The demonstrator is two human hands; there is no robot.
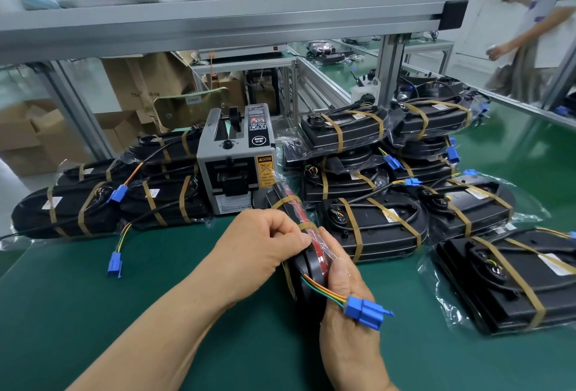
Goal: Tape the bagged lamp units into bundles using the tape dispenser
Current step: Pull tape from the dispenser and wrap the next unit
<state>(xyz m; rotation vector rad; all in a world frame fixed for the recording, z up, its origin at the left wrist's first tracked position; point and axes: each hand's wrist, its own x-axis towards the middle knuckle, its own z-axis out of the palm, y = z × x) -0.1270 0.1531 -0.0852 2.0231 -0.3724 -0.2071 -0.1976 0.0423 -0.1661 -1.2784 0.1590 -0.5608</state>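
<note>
Across the green table (93, 281), finished lamp bundles lie in two heaps: one on the left (62, 210) and a taller one on the right (374, 228), each wrapped in brown tape bands. Between them stands the grey tape dispenser (237, 166), its outlet facing the person. Just in front of it, the bundle being worked on (311, 266) is held on edge, raised off the table, with a band of tape (285, 202) already round its far end. The left hand (265, 241) has its fingers curled and pinching at the top edge near a second band. The right hand (346, 337) cradles the near end, thumb pressed on the plastic bag. A blue plug (364, 309) on coloured wires (324, 291) hangs loose over that hand. The bag looks slippery, so I'd judge the units could slide out of line if the grip eases before the band is pressed flat. The stray wires could also get trapped under the tape.
</note>
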